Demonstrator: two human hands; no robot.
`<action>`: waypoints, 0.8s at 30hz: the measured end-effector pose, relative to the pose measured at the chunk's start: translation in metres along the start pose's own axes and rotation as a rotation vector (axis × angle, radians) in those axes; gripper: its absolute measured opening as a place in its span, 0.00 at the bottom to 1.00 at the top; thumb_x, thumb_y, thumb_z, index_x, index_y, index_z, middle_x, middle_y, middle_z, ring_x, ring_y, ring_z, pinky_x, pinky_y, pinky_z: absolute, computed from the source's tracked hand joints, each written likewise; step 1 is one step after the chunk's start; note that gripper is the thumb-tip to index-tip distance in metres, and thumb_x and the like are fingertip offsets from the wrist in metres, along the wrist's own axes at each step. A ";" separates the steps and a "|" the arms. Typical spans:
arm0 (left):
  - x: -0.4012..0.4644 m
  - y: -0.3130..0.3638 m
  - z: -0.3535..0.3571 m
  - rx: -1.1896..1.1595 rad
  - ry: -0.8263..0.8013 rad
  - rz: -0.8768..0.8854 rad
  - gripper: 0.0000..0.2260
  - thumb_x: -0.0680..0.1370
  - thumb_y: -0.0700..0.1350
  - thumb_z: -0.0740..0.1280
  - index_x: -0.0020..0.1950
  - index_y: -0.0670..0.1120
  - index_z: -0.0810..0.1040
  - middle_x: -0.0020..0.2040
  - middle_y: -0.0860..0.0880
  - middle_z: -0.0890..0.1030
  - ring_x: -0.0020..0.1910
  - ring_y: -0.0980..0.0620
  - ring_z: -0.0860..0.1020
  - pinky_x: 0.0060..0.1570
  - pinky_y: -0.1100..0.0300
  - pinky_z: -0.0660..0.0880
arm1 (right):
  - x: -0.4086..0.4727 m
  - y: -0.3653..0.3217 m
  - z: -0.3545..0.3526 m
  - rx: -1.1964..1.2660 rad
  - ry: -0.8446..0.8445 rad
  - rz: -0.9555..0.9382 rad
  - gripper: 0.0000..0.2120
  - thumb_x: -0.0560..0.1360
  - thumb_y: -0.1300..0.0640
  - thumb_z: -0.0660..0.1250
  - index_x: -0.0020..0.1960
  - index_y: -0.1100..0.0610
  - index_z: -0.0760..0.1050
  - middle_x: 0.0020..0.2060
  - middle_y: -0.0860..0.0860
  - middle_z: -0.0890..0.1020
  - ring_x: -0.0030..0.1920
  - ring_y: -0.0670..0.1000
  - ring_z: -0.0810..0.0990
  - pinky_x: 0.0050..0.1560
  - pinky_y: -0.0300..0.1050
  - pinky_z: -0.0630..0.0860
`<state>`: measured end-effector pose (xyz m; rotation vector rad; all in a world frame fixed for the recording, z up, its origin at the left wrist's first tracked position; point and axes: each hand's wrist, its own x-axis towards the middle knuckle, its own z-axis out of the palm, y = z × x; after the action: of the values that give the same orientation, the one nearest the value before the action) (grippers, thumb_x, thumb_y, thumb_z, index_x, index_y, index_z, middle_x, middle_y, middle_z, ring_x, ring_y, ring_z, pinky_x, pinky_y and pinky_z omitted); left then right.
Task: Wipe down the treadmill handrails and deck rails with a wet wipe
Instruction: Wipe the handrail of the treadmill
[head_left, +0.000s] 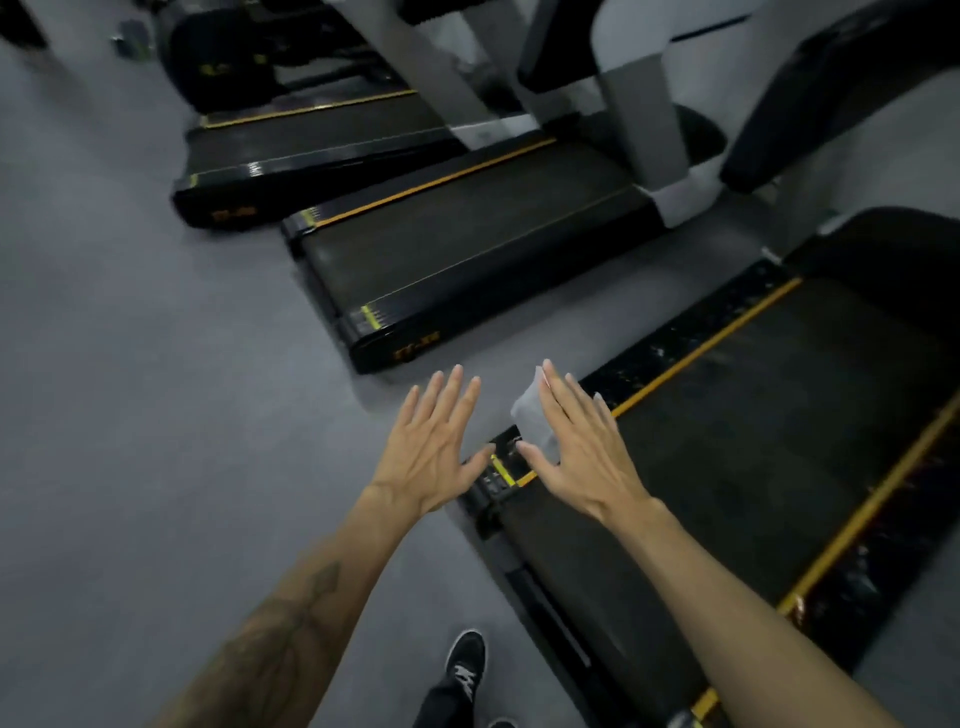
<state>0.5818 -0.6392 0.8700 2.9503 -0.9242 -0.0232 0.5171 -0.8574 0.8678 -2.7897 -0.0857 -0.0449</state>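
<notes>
Under right-hand fingers (558, 395), wet wipe (530, 415)

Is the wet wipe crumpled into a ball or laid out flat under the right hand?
Flat, apparently folded. The wet wipe shows as a smooth pale sheet under the straight fingers of the right hand, above the near treadmill's left deck rail.
</notes>
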 end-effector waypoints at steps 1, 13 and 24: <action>0.020 0.009 0.000 -0.006 -0.004 0.048 0.37 0.83 0.67 0.49 0.85 0.49 0.40 0.84 0.45 0.41 0.84 0.44 0.42 0.81 0.45 0.44 | 0.000 0.014 -0.006 -0.015 0.013 0.047 0.42 0.82 0.36 0.56 0.84 0.50 0.36 0.82 0.43 0.36 0.83 0.49 0.40 0.82 0.58 0.45; 0.213 0.119 -0.001 0.013 0.012 0.505 0.38 0.82 0.67 0.47 0.85 0.48 0.42 0.85 0.45 0.44 0.84 0.44 0.44 0.82 0.44 0.46 | 0.002 0.143 -0.063 -0.134 0.155 0.472 0.41 0.81 0.31 0.49 0.84 0.52 0.38 0.82 0.45 0.38 0.83 0.52 0.44 0.81 0.61 0.49; 0.336 0.224 0.004 0.023 -0.009 0.629 0.38 0.82 0.68 0.48 0.85 0.48 0.42 0.85 0.44 0.45 0.83 0.44 0.43 0.82 0.43 0.46 | 0.021 0.276 -0.102 -0.124 0.147 0.615 0.43 0.79 0.27 0.44 0.84 0.52 0.38 0.82 0.47 0.37 0.83 0.54 0.44 0.81 0.64 0.49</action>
<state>0.7298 -1.0144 0.8778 2.5376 -1.8049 -0.0005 0.5540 -1.1503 0.8701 -2.7947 0.8291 -0.1034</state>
